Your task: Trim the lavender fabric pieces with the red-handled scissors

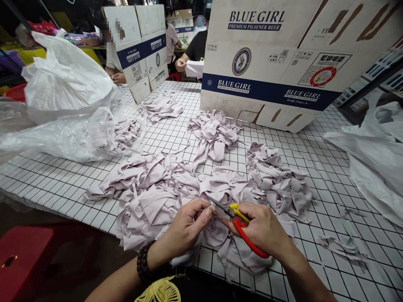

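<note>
Red- and yellow-handled scissors [248,239] are held in my right hand [266,228], their blades pointing up and left toward my left fingertips. My left hand [189,222], a dark beaded bracelet on its wrist, is closed in a pinch beside the blade tips. Pale lilac cloth lies under and around these fingers, and they appear to grip a piece of it; the exact pinch point is hidden. A heap of cut cloth pieces [151,209] spreads below and left of my hands. More pieces [280,180] lie to the right, with another pile [215,132] farther back.
Large cardboard boxes [267,63] [143,50] stand on the grid-patterned table [327,167]. Clear plastic bags [78,134] with cloth lie left, a white bag [378,159] right. Thin scraps [343,247] lie at right. A red stool [28,256] stands lower left. People sit across the table.
</note>
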### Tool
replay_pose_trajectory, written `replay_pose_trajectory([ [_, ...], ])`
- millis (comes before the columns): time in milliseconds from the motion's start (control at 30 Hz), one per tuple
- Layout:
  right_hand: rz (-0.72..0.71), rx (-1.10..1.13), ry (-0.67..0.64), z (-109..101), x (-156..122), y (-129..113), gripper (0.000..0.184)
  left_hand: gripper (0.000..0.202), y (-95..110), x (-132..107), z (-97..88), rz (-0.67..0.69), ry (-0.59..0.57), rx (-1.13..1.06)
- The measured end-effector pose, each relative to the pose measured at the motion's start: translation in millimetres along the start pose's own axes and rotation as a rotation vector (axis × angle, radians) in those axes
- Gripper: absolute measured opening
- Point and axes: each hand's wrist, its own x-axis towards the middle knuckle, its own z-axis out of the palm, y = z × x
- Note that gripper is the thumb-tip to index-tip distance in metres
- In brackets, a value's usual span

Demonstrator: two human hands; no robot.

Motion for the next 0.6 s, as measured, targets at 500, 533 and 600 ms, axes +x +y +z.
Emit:
replay_pose_trajectory([
  [500, -0.150, -0.043, -0.124, -24.6, 5.1, -5.4, 0.026, 0.035, 0.3, 14.6, -14.8, 0.094, -0.221, -0.154],
  [533, -0.166, -0.050, -0.117, -24.7, 5.5, -5.3, 0.025, 0.035, 0.4, 16.7, -14.9, 0.091, -0.235, -0.182],
  [600, -0.189, -0.063, -0.102, -24.7, 6.4, -5.2, 0.025, 0.037, -0.3, 20.2, -13.9, 0.080, -0.246, -0.234],
])
